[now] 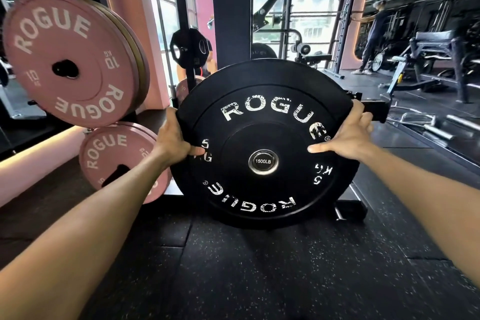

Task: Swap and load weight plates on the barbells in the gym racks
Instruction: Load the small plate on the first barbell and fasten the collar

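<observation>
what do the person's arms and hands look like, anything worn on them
Both forearms are bare right down into the bottom corners of the view, with no sleeves showing. The left hand and the right hand have no gloves, and no watch, band or strap shows at either wrist. No rings show on the visible fingers. Fingernails look short and unpainted.

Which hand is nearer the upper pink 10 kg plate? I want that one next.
Left. The left hand grips the black plate at its left edge, nearest the pink plate; the right hand holds the opposite edge.
</observation>
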The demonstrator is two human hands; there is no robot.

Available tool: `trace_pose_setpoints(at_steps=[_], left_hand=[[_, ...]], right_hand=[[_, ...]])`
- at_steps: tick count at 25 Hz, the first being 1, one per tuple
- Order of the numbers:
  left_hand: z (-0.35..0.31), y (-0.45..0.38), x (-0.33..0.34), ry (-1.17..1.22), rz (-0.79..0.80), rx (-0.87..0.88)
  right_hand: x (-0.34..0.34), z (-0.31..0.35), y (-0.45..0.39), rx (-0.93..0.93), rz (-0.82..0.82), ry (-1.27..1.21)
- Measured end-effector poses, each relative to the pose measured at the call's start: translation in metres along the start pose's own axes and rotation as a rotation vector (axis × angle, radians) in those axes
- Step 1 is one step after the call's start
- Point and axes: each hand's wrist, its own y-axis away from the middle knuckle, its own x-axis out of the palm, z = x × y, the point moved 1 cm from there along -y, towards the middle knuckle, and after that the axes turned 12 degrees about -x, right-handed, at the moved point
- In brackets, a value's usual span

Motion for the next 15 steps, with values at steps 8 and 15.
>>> trace_pose_setpoints(at_steps=[8, 15], left_hand=[[-0.001, -0.054, 0.023, -0.060, 0.010, -0.019], [-0.002, -0.122, 0.060, -0.007, 0.028, -0.068]], right_hand=[[0.024, -0.018, -0.054, -0.016, -0.028, 0.036], [0.051, -0.034, -0.132, -0.033, -0.014, 0.038]])
